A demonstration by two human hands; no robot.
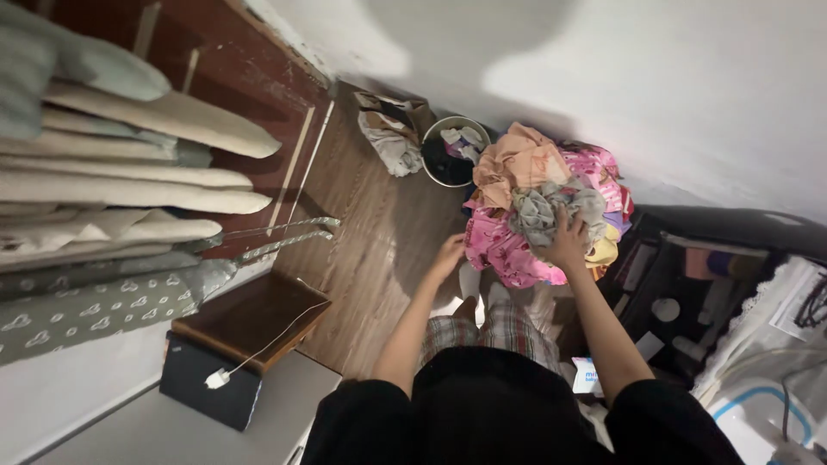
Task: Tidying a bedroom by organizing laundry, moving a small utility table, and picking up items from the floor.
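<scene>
Right of frame centre, my right hand [568,239] lies spread, grip open, on a crumpled grey cloth [544,211] topping the pink-and-orange laundry heap [508,250]; my left hand [448,256], loosely open, touches its pink edge.

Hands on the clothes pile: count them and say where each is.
2. The left hand touches the clothes pile at its pink left edge; the right hand presses the grey garment on top.

A round bin [448,155] of clothes stands on the wood floor [379,241] beside a rag heap [389,138], with stacked bedding [112,172] well apart.
</scene>
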